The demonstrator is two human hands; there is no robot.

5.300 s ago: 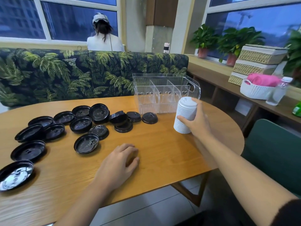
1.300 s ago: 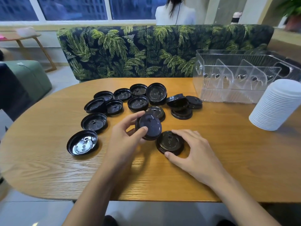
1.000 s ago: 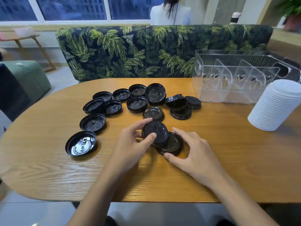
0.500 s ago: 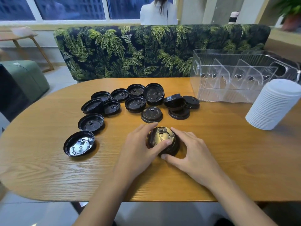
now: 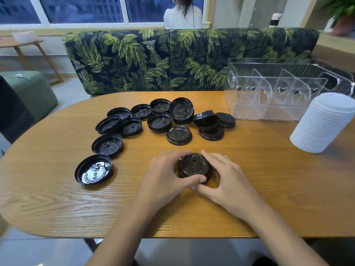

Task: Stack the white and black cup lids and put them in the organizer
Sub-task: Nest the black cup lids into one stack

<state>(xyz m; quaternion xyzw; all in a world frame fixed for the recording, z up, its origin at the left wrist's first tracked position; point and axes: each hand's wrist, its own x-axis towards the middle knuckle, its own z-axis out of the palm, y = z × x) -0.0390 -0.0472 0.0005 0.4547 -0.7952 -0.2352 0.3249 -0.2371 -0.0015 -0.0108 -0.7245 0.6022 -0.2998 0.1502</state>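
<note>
Head view: my left hand (image 5: 165, 175) and right hand (image 5: 228, 181) clamp fingers round the black lid stack (image 5: 193, 167); uneven squeezing could tilt it.

Table (image 5: 269, 189): black lids (image 5: 179, 135), white stack (image 5: 322, 123), organizer (image 5: 278, 89)

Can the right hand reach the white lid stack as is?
Probably, once freed: right hand grips the stacked black plastic lids, and only bare wooden tabletop lies between it and the tall stack of white plastic lids.
</note>
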